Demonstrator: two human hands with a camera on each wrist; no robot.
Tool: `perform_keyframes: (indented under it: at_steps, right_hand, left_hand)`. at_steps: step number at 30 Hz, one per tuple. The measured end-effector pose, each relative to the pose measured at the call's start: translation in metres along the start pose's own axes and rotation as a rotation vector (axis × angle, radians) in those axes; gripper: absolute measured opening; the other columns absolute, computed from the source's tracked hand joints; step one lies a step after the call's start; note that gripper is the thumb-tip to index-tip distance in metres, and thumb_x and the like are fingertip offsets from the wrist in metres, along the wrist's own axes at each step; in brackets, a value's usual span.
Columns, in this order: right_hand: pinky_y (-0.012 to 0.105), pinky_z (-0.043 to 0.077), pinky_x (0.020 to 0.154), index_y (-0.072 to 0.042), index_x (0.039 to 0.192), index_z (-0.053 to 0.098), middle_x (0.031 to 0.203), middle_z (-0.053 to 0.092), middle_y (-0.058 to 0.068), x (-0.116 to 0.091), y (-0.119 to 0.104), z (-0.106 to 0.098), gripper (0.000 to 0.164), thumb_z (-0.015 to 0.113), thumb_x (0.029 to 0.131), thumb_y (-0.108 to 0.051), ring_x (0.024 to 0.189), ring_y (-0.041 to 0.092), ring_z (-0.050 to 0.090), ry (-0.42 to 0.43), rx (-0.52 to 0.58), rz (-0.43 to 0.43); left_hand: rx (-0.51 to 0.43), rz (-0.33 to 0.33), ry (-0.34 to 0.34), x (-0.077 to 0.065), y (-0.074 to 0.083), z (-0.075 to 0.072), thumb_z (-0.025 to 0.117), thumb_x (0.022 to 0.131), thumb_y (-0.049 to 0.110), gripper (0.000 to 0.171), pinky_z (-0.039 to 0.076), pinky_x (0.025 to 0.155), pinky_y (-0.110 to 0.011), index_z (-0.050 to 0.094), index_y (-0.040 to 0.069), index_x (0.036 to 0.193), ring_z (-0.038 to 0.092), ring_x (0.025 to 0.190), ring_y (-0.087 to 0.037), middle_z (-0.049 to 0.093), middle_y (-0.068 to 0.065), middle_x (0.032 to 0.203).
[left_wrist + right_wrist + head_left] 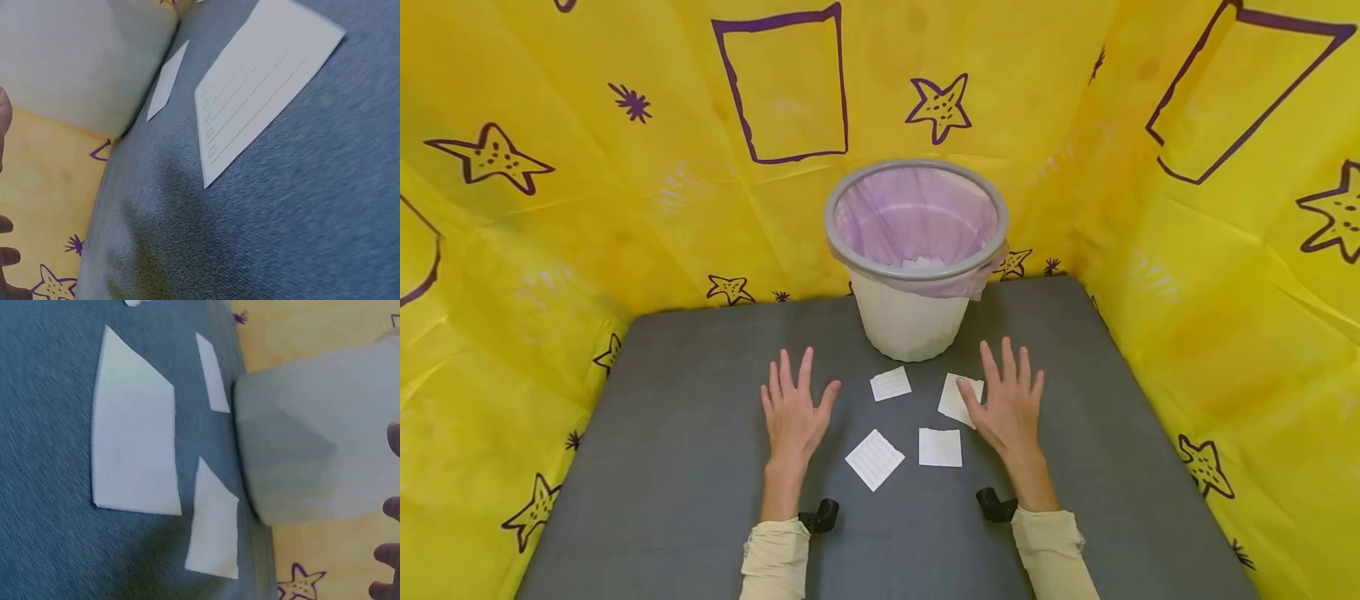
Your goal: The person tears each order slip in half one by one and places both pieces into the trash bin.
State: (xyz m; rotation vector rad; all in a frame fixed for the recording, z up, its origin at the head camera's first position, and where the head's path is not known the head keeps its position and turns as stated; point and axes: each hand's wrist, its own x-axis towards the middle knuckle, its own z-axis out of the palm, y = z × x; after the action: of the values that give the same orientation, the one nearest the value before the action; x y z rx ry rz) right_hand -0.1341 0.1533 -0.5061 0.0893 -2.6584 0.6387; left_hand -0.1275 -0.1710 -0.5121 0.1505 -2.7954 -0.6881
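Note:
Both hands hover palm down with fingers spread and nothing in them. My left hand [793,412] is left of several small white paper pieces; nearest it lies a lined piece [875,460], whose printed checkboxes show in the left wrist view. My right hand [1009,408] is on the right, its thumb overlapping a tilted paper piece [953,402] in the head view. Between the hands lie a plain square piece [940,447] and, farther back, a small lined piece [891,383]. Behind them stands a white wastebasket [910,321] with a grey rim and purple liner [876,217].
White scraps [922,262] lie inside the wastebasket. A grey cloth surface [685,467] is under everything. Yellow sheets [647,183] with purple drawings rise at the back and both sides. Black wrist mounts [822,517] sit by the cream sleeves [775,554].

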Motion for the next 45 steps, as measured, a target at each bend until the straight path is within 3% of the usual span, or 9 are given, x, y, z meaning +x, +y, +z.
perform_keyframes:
  at_steps: [5, 17, 22, 26, 30, 33, 38, 42, 45]
  right_hand:
    - [0.075, 0.017, 0.106, -0.02, 0.148, 0.041, 0.155, 0.034, 0.017, -0.008, -0.011, 0.016, 0.07, 0.057, 0.088, -0.052, 0.143, 0.045, 0.026, -0.003, 0.036, 0.014]
    - [0.073, 0.015, 0.109, -0.019, 0.15, 0.036, 0.157, 0.032, 0.015, -0.013, -0.02, 0.016, 0.073, 0.056, 0.089, -0.054, 0.145, 0.043, 0.023, -0.088, 0.057, 0.04]
    - [0.073, 0.017, 0.109, -0.019, 0.15, 0.037, 0.155, 0.035, 0.016, -0.018, -0.031, 0.025, 0.076, 0.059, 0.086, -0.055, 0.144, 0.042, 0.026, -0.101, 0.054, 0.004]
    - [0.072, 0.022, 0.108, -0.018, 0.148, 0.04, 0.154, 0.038, 0.016, -0.028, -0.045, 0.038, 0.078, 0.061, 0.084, -0.057, 0.143, 0.043, 0.03, -0.132, 0.041, -0.06]
    - [0.072, 0.026, 0.106, -0.017, 0.146, 0.043, 0.152, 0.04, 0.017, -0.035, -0.057, 0.045, 0.077, 0.062, 0.083, -0.056, 0.141, 0.044, 0.034, -0.158, 0.06, -0.109]
    - [0.07, 0.03, 0.106, -0.014, 0.14, 0.051, 0.147, 0.047, 0.016, -0.038, -0.063, 0.048, 0.073, 0.067, 0.08, -0.052, 0.137, 0.042, 0.04, -0.134, 0.08, -0.143]
    - [0.048, 0.05, 0.09, -0.008, 0.121, 0.061, 0.118, 0.063, 0.012, -0.045, -0.071, 0.06, 0.059, 0.072, 0.079, -0.049, 0.108, 0.032, 0.061, -0.213, 0.034, -0.305]
    - [0.036, 0.053, 0.074, -0.009, 0.111, 0.062, 0.1, 0.06, 0.006, -0.052, -0.077, 0.074, 0.058, 0.075, 0.076, -0.054, 0.089, 0.024, 0.059, -0.348, -0.06, -0.397]
    - [0.033, 0.052, 0.069, -0.009, 0.102, 0.063, 0.092, 0.057, 0.004, -0.059, -0.079, 0.081, 0.058, 0.081, 0.069, -0.054, 0.084, 0.022, 0.056, -0.366, -0.099, -0.421]
  left_hand:
    - [-0.038, -0.015, -0.002, -0.012, 0.003, 0.015, 0.049, 0.091, 0.063, 0.074, 0.013, 0.114, -0.068, 0.023, 0.034, 0.154, 0.013, 0.149, -0.042, 0.013, -0.014, 0.163]
    - [-0.04, -0.026, 0.005, -0.014, 0.003, 0.01, 0.047, 0.092, 0.064, 0.071, 0.013, 0.114, -0.068, 0.024, 0.036, 0.153, 0.013, 0.149, -0.041, 0.014, -0.014, 0.163]
    - [-0.033, -0.016, -0.045, -0.02, 0.011, 0.014, 0.046, 0.092, 0.065, 0.071, 0.014, 0.114, -0.067, 0.025, 0.036, 0.153, 0.014, 0.149, -0.041, 0.016, -0.013, 0.163]
    - [0.011, 0.056, -0.106, -0.022, 0.016, 0.019, 0.046, 0.091, 0.066, 0.07, 0.018, 0.112, -0.068, 0.028, 0.035, 0.152, 0.02, 0.148, -0.041, 0.023, -0.014, 0.161]
    - [0.056, 0.1, -0.099, -0.018, 0.018, 0.018, 0.048, 0.091, 0.065, 0.069, 0.024, 0.112, -0.066, 0.033, 0.033, 0.15, 0.027, 0.145, -0.039, 0.031, -0.014, 0.157]
    - [0.022, 0.096, -0.091, -0.02, 0.018, 0.015, 0.053, 0.09, 0.062, 0.067, 0.032, 0.108, -0.062, 0.041, 0.028, 0.147, 0.037, 0.14, -0.038, 0.041, -0.016, 0.151]
    - [-0.051, 0.088, -0.195, -0.037, 0.017, 0.02, 0.064, 0.088, 0.052, 0.058, 0.05, 0.089, -0.052, 0.057, 0.016, 0.133, 0.057, 0.114, -0.034, 0.059, -0.014, 0.125]
    - [-0.074, 0.098, -0.31, -0.05, 0.014, 0.028, 0.072, 0.084, 0.041, 0.043, 0.05, 0.08, -0.044, 0.065, 0.011, 0.114, 0.058, 0.096, -0.027, 0.06, -0.01, 0.103]
    - [-0.085, 0.125, -0.39, -0.056, 0.013, 0.031, 0.077, 0.081, 0.035, 0.037, 0.048, 0.079, -0.04, 0.065, 0.008, 0.106, 0.055, 0.091, -0.024, 0.056, -0.007, 0.096]
